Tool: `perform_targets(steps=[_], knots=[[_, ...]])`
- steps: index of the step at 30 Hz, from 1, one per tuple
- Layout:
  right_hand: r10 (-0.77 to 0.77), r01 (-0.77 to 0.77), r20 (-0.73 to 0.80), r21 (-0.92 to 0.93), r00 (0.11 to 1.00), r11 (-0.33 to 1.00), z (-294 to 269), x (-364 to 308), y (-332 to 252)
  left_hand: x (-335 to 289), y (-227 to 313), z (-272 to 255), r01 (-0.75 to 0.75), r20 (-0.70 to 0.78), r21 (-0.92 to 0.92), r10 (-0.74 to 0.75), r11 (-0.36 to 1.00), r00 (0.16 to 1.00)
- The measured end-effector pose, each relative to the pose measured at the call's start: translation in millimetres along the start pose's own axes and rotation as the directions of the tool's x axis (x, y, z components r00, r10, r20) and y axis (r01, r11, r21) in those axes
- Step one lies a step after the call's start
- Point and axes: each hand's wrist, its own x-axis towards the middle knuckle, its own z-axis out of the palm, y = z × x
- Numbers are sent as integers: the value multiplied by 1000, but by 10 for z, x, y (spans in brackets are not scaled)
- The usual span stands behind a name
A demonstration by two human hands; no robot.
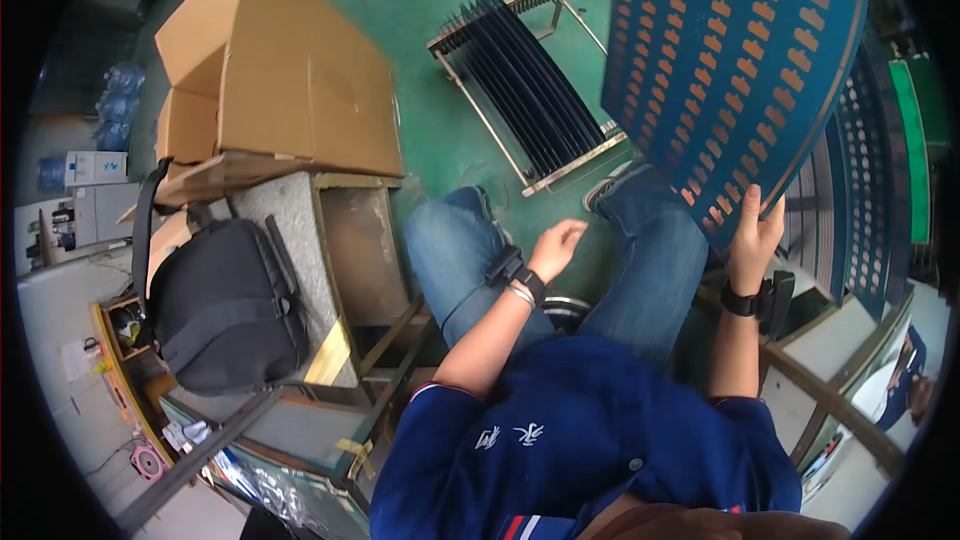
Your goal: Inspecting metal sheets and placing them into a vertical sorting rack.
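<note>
Head view: right hand (755, 240) fingers pinch the near corner of a blue perforated panel (730, 60), whose long axis runs far-left from the grip. Left hand (557, 245) hangs loosely curled, empty, over the knee, just near-left of the panel; a rack (525, 90) lies on the floor beyond.

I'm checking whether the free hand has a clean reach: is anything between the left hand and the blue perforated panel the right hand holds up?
Nothing visible stands between them. The left hand hangs open above the knees, and the blue perforated panel, gripped at its lower edge by the right hand, is up to its right; only the jeans-clad legs lie below.
</note>
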Motion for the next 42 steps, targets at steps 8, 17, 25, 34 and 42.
perform_targets(steps=[8,17,25,34,42], knots=[[126,-68,135,-370,983,927,466,872,876,731,-833,201,446,-22,-777,-727,444,686],[79,158,435,-483,897,861,1104,1420,1201,1663,-1346,276,-182,-63,-982,-841,-43,538],[45,186,440,-467,897,864,1298,1215,1111,1306,-1395,-142,-193,-179,-978,-783,76,596],[196,-4,366,-465,910,885,1445,761,969,907,-1373,-692,-217,-381,-924,-700,316,604],[13,163,370,-441,929,882,1393,664,1070,688,-1483,-326,-6,-282,-945,-805,327,522]])
